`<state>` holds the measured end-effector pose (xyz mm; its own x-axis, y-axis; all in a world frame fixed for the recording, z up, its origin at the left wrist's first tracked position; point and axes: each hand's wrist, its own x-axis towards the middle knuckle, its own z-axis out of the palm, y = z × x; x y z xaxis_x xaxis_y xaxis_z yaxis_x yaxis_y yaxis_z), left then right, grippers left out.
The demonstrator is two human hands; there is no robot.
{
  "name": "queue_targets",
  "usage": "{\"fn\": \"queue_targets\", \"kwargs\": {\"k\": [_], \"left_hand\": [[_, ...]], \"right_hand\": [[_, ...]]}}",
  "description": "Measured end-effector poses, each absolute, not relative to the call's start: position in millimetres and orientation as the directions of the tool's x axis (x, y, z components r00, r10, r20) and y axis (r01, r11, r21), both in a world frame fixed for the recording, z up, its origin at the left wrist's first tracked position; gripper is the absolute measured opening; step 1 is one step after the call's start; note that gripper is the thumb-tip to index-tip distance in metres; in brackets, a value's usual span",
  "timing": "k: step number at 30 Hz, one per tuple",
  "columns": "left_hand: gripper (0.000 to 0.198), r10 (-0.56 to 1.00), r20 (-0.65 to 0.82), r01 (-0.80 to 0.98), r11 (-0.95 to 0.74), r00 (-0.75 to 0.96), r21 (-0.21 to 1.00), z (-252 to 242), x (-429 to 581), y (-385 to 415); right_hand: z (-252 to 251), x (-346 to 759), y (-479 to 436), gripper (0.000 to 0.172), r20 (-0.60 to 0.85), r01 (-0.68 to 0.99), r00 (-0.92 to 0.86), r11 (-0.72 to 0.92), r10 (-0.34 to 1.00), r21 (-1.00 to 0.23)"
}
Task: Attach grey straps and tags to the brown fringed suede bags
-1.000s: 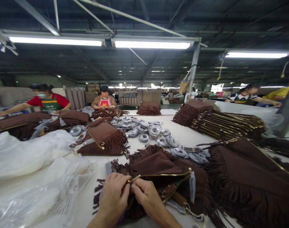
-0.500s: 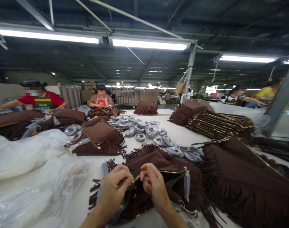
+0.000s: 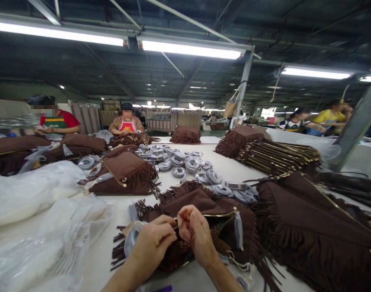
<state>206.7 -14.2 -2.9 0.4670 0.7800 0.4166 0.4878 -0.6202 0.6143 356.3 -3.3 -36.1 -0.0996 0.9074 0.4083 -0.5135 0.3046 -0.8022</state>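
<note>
A brown suede bag (image 3: 200,205) with fringe and a gold-edged opening lies on the white table (image 3: 231,168) right in front of me. My left hand (image 3: 152,243) is closed in a pinch on the near edge of the bag's opening. Beside it, my right hand (image 3: 194,233) is curled with its fingers pinched on the same gold edge. The two hands almost touch. A small clear-wrapped tag (image 3: 238,229) hangs from the bag's right corner.
More fringed brown bags lie around: one (image 3: 126,176) ahead left, a large pile (image 3: 313,227) at right, a stack (image 3: 277,156) farther back. Coiled wrapped straps (image 3: 185,164) litter the middle. White plastic wrapping (image 3: 36,211) covers the left. Other people work at the far side.
Both hands stayed on the bag's opening; my right hand rose from low on the edge to beside my left. The view shifted slightly down and left.
</note>
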Motion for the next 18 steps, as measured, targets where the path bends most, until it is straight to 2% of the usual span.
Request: {"fn": "queue_targets", "kwargs": {"k": [3,5,8,11,14,18], "left_hand": [[0.025,0.794,0.316,0.465,-0.573,0.52,0.675,0.1,210.0,-15.4],[0.025,0.825,0.274,0.493,-0.526,0.495,0.693,0.5,210.4,-15.7],[0.025,0.879,0.255,0.505,-0.446,0.403,0.739,-0.8,207.6,-14.9],[0.024,0.896,0.252,0.468,-0.411,0.365,0.782,-1.4,204.5,-14.3],[0.023,0.897,0.248,0.473,-0.408,0.365,0.781,-0.9,204.5,-14.6],[0.024,0.898,0.241,0.51,-0.411,0.367,0.756,-2.4,206.1,-14.4]], "right_hand": [[-34.7,354.9,-3.5,0.042,0.409,-0.511,-0.132,0.292,0.903,-0.809],[-33.2,355.5,-2.8,0.045,0.408,-0.52,-0.113,0.296,0.906,-0.801],[-31.0,360.5,0.4,0.048,0.352,-0.509,0.016,0.311,0.936,-0.803],[-29.7,367.0,2.9,0.043,0.271,-0.357,0.083,0.283,0.959,-0.89],[-27.9,369.2,1.2,0.044,0.224,-0.172,-0.023,0.216,0.974,-0.961],[-24.9,365.8,-2.4,0.052,0.196,-0.113,-0.129,0.182,0.972,-0.977]]}}
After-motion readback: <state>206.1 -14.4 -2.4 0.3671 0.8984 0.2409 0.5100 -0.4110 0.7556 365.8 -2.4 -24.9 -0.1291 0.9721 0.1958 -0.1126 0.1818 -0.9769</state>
